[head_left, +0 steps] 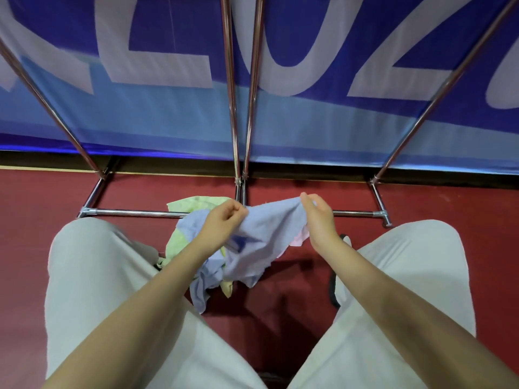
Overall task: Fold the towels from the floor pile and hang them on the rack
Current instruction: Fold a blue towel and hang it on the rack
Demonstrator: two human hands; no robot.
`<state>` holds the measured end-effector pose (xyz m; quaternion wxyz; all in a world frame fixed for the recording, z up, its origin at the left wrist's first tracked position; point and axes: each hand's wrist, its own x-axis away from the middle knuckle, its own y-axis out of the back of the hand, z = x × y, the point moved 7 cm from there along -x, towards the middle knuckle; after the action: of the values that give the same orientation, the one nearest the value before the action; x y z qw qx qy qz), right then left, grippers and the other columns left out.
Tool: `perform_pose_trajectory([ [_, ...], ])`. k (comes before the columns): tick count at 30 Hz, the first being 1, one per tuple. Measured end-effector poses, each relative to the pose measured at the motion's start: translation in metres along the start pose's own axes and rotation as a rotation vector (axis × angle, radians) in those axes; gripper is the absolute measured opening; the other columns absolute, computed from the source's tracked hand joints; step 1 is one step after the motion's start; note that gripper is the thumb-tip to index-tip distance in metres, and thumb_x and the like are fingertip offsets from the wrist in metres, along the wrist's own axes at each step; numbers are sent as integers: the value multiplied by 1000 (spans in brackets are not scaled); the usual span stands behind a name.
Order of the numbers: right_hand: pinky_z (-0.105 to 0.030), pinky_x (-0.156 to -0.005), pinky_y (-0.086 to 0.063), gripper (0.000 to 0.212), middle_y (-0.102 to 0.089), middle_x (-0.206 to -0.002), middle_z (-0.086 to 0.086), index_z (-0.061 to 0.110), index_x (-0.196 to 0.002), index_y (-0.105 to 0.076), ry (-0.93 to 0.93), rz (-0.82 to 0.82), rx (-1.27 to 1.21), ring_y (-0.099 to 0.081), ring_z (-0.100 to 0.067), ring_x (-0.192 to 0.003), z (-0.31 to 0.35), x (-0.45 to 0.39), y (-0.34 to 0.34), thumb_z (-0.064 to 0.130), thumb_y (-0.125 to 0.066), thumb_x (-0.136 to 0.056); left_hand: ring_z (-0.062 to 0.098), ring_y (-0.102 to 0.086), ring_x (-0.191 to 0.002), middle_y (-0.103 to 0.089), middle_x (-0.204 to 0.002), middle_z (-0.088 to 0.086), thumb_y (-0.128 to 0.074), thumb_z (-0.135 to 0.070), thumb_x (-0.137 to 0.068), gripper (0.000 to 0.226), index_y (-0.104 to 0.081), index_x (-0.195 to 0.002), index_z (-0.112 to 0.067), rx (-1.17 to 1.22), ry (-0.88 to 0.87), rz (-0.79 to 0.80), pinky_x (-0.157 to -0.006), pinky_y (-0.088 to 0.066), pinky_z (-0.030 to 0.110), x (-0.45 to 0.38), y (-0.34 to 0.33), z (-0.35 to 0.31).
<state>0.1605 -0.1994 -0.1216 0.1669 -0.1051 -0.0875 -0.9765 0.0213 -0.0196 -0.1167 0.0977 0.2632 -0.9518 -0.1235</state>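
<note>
blue towel (269,223) held up before rack (134,212)
pinched by left hand (223,221) and, seemingly, right hand (318,217); floor pile (179,242) below it.

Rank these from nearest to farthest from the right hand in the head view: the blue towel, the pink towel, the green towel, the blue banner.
1. Blue towel: pinched by the right hand itself.
2. Pink towel: just below the hand, under the blue one.
3. Green towel: on the floor to the left, past the left hand.
4. Blue banner: behind the rack, farthest.

Large white letters "L", "U", "Z" on the blue banner (280,122) behind the rack (234,108).
</note>
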Motion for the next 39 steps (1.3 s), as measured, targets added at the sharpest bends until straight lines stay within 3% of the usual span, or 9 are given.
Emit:
perform_pose_trajectory([
  [6, -33, -75, -37, 24, -43, -71, 1, 8, -72, -49, -112, -109, 118, -40, -20, -77, -28, -14, 10, 20, -51, -92, 20, -57, -77, -61, -77, 1, -45, -53, -85, 20, -53, -76, -38, -390, -90, 250, -80, -45, 36, 16, -41, 26],
  [11, -27, -91, -38, 21, -59, -96, 10, 23, -87, -62, 14, -34, 196, -51, -12, -96, -12, -16, 9, 13, -45, -94, 6, -45, -66, -49, -67, -7, -54, -33, -98, 26, -55, -75, -21, -400, -111, 294, -69, -38, 24, 18, -38, 32],
  [14, -20, -82, -34, 28, -62, -100, 4, 14, -90, -66, 75, -53, 166, -52, -11, -98, -4, -19, 14, 2, -41, -91, 5, -35, -57, -37, -57, -10, -55, -28, -98, 41, -42, -62, -14, -369, -62, 296, -58, -29, 20, 20, -33, 40],
  [23, -23, -81, -36, 28, -61, -101, 2, 16, -88, -64, 6, -181, 173, -53, -15, -99, -19, -27, 48, 4, -39, -90, -5, -57, -78, -66, -84, -9, -55, -22, -97, 16, -65, -84, -23, -236, 50, 134, -72, -40, 7, 26, 3, 56],
  [27, -12, -69, -39, 27, -64, -94, 2, 16, -82, -66, 20, -32, 241, -55, -14, -94, -32, -18, 29, 3, -43, -89, -4, -58, -88, -66, -92, -12, -55, -16, -97, 15, -65, -88, -22, -150, 24, -64, -76, -39, 4, 28, 25, 49],
  [30, -25, -88, -43, 26, -66, -96, 6, 20, -80, -69, 79, 206, 364, -58, -13, -100, -34, -6, -4, 7, -49, -89, -1, -58, -86, -66, -92, -6, -55, -14, -97, 14, -66, -90, -17, -104, -1, -117, -77, -41, 8, 32, 33, 41],
  [33, -26, -94, -45, 20, -68, -103, 7, 21, -94, -70, 150, 403, 420, -60, -9, -100, -29, 12, -38, 10, -55, -88, -6, -57, -80, -66, -90, -5, -55, -14, -97, 12, -66, -91, -16, -72, -18, -119, -74, -41, 5, 34, 30, 30],
  [37, -9, -86, -40, 34, -57, -118, 10, 22, -128, -58, 152, 679, 398, -52, -3, -102, -16, 37, -75, 20, -58, -94, -1, -58, -83, -67, -91, -3, -54, -11, -97, 12, -65, -93, -14, -63, -82, -93, -78, -41, 8, 31, 22, 13],
  [39, -22, -94, -45, 29, -62, -122, 1, 27, -122, -60, 183, 686, 350, -58, -15, -105, -8, 41, -86, 20, -59, -94, 4, -59, -86, -67, -91, -2, -53, -9, -97, 12, -65, -95, -10, -45, -118, -92, -81, -43, 11, 31, 21, 5],
])
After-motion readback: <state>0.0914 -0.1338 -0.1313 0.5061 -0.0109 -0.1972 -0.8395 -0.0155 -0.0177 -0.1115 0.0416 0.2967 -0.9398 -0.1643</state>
